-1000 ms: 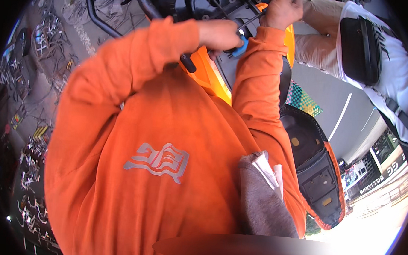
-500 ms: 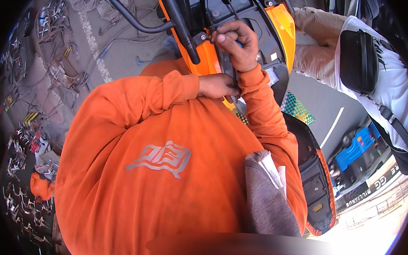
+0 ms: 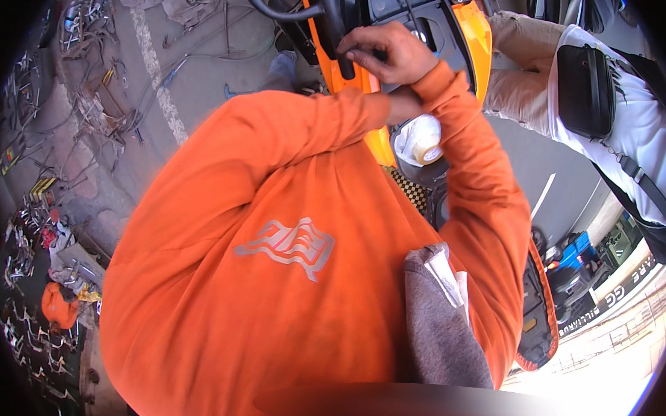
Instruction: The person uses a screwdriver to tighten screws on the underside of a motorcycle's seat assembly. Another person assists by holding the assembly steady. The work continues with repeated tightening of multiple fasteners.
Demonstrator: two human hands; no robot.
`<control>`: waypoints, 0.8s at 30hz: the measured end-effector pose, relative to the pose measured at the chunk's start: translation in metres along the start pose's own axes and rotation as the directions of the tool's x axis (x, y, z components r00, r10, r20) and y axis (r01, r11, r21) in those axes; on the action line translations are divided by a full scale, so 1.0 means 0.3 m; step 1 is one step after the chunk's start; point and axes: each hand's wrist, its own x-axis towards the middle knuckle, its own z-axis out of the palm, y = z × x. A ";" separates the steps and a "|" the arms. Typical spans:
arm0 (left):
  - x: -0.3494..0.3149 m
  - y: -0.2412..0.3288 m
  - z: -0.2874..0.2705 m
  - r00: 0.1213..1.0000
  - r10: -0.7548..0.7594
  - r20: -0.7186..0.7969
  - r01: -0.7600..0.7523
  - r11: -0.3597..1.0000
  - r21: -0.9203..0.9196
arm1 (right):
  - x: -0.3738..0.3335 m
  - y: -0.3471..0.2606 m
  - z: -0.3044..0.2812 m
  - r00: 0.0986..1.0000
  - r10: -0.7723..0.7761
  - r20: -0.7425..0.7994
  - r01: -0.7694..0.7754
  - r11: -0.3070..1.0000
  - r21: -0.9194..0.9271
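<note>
My right hand (image 3: 397, 53) is over an orange and black motorbike body, its fingers curled beside the end of a black tubular rail (image 3: 329, 16). Whatever those fingertips hold, if anything, is hidden. My left hand (image 3: 406, 106) reaches across beneath my right wrist, and its fingers are out of sight behind the right sleeve. Under the hands runs an orange side panel (image 3: 381, 144). A white object with a yellowish round end (image 3: 425, 146) lies in the bike's body just below the left hand.
At right stands a person with a black crossbody bag (image 3: 584, 92). A seat with orange trim (image 3: 540, 317) lies upturned near my right elbow. Metal parts (image 3: 37, 320) and hoses cover the ground at left. A grey cloth (image 3: 444, 312) hangs at my right side.
Both hands have shifted right in the picture, and the left has slid further behind the right wrist. The white object has come into sight. The bike also sits further right and higher in view.
</note>
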 end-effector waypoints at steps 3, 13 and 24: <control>0.039 -0.049 0.042 0.984 0.156 -0.091 -0.167 0.976 -0.138 | 0.008 -0.012 0.010 0.998 -0.055 -0.027 0.052 0.995 -0.084; -0.395 -0.068 -0.160 0.917 -0.332 0.222 0.399 0.752 -0.525 | 0.024 0.009 0.272 0.378 0.459 -0.804 0.046 0.858 0.512; -0.440 0.468 -0.792 0.830 -0.522 -0.198 0.530 0.624 0.575 | -0.044 -0.072 0.185 0.688 -0.078 -0.722 -0.204 0.933 -0.296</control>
